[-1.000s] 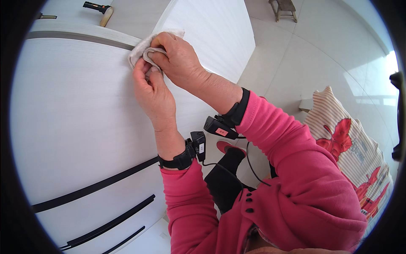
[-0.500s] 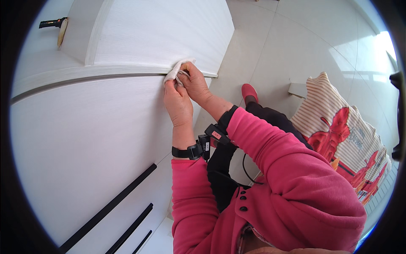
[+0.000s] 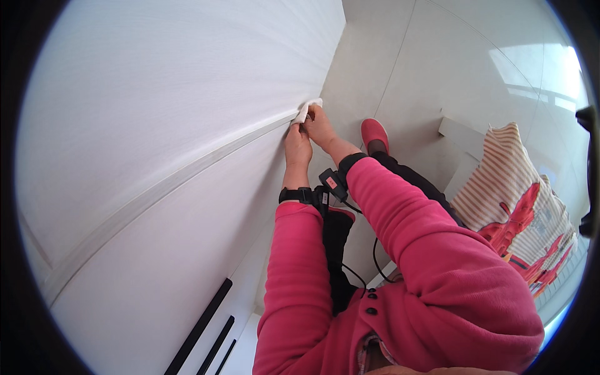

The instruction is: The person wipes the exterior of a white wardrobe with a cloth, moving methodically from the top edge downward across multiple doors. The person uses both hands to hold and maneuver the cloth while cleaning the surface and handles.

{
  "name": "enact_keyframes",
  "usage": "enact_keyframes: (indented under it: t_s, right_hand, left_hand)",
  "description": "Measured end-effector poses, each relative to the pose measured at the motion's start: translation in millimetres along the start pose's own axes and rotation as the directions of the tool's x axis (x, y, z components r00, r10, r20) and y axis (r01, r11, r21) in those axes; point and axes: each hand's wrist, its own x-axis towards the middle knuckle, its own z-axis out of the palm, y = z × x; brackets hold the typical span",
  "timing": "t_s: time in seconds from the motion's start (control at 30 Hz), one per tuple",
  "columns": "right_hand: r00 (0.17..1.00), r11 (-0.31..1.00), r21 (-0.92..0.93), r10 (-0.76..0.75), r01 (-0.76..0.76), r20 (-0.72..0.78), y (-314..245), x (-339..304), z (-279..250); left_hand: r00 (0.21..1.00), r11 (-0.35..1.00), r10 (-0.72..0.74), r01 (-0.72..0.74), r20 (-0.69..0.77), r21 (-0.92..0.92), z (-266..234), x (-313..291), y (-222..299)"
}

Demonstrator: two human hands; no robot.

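Note:
Both hands are at the end of a white panel's edge (image 3: 206,159), close to the floor. A small white cloth (image 3: 304,113) is folded over that edge. My left hand (image 3: 299,149) is closed, its fingertips pinching the cloth from the near side. My right hand (image 3: 321,129) is beside it on the right, thumb and fingers closed on the cloth's other part. The fingertips are partly covered by the folds. Each wrist wears a black strap with a small box.
Broad white panels (image 3: 156,75) fill the left side, with several black bar handles (image 3: 203,325) low down. Pale floor tiles (image 3: 425,56) lie to the right. A striped cushion with red leaves (image 3: 494,187) is at the right, and my foot in a red shoe (image 3: 374,135) stands ahead.
Both hands and the cloth have moved right along the panel edge to its end. The view has shifted, and the black-handled item at the upper left is out of sight.

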Motion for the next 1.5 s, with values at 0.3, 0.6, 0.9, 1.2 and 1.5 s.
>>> enact_keyframes:
  t_s: [0.3, 0.6, 0.9, 1.2, 1.5]
  right_hand:
    - [0.942, 0.954, 0.001, 0.295, -0.299, 0.159, 46.6, 25.7, -12.0]
    - [0.960, 0.974, 0.003, 0.223, -0.227, 0.169, 60.8, 37.8, -7.5]
    - [0.994, 0.854, -0.517, -0.008, 0.061, 0.105, -2.8, -3.2, -5.5]
    - [0.968, 0.940, -0.252, -0.195, 0.231, 0.158, -124.6, -112.9, 28.5]
    - [0.798, 0.829, -0.059, -0.513, 0.557, 0.315, -212.4, -254.5, 78.7]
  left_hand:
    - [0.978, 0.986, -0.117, 0.134, 0.173, -0.094, 49.7, 43.6, -45.5]
    - [0.957, 0.903, -0.195, 0.261, 0.216, -0.340, 52.8, 42.9, -48.5]
    - [0.972, 0.784, -0.165, 0.232, 0.167, -0.576, 14.0, -15.0, -5.5]
    - [0.994, 0.815, -0.042, -0.023, -0.097, -0.579, -86.6, -111.9, 66.7]
    - [0.871, 0.602, 0.079, -0.430, -0.485, -0.673, -173.5, -224.6, 90.0]
